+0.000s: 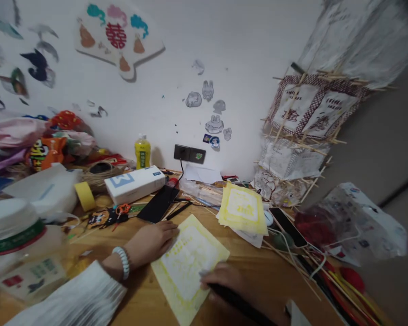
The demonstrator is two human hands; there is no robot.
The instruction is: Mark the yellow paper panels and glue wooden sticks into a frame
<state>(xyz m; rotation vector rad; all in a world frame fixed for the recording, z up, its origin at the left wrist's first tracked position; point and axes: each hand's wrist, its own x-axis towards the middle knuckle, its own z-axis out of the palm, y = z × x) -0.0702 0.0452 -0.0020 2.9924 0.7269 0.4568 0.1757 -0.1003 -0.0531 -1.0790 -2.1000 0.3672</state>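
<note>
A yellow-bordered sheet of paper (190, 267) with a white middle and faint yellow markings lies tilted on the wooden table. My left hand (156, 240) rests flat on its left edge, fingers stretched forward; a pale beaded bracelet circles the wrist. Over the sheet's lower right edge is my right hand (226, 280), blurred, with its fingers closed around a long black pen-like tool (238, 303). A small whitish tip shows by the fingertips; whether it touches the paper I cannot tell.
A stack of similar yellow sheets (243, 208) lies behind, beside a phone (288, 226). A white box (135, 183), yellow tape roll (85, 196) and large jar (12, 231) stand left. At right are a paper-and-stick lantern (313, 106), plastic bag (363, 226) and thin sticks.
</note>
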